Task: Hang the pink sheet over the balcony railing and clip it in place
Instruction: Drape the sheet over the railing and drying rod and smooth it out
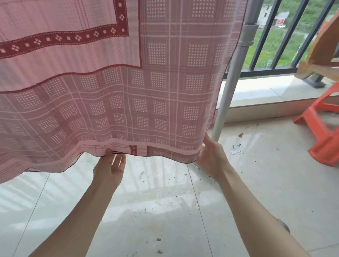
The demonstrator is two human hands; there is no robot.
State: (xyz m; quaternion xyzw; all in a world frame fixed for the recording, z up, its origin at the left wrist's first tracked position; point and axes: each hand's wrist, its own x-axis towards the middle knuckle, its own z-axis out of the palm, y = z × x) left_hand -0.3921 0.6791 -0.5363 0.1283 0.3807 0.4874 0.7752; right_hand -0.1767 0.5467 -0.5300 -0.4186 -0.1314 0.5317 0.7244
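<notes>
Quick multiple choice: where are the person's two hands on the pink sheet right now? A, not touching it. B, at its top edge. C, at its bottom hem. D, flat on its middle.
C: the left hand and right hand both meet the bottom hem of the pink sheet, above the tiled floor.

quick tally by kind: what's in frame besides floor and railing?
pink sheet: 1
hands: 2, left hand and right hand, both at the sheet's bottom hem
metal pole: 1
orange plastic stool: 1
wooden frame: 1
clips: 0 visible
Total: 6
</notes>
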